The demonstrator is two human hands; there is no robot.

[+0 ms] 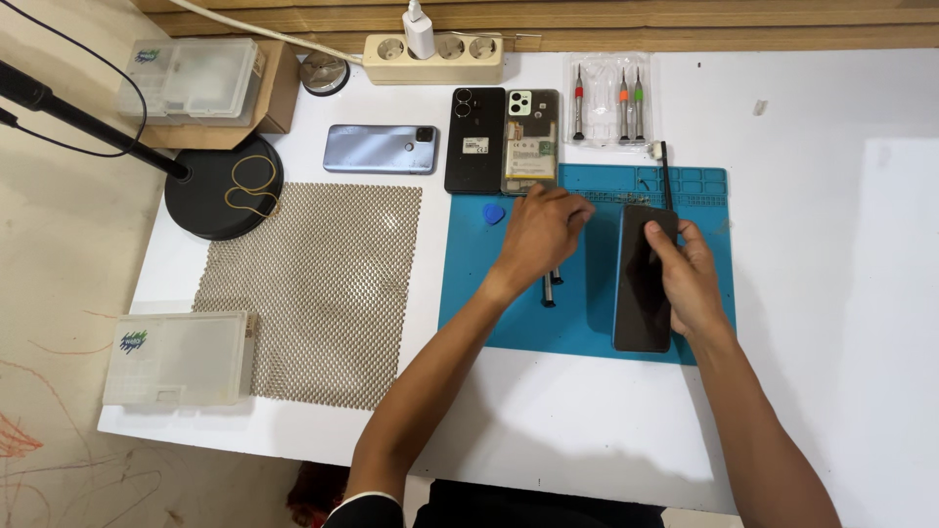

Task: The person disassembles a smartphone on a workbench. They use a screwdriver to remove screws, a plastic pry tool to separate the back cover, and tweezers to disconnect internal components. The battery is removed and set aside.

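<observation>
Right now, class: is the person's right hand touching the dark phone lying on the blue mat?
Touching. The head view shows the right hand resting on the dark phone, fingers over its top right edge, on the blue mat.

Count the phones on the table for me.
4: a blue phone left of the mat, a black phone, an opened phone beside it, and a dark phone under the right hand. None seems hidden.
</observation>
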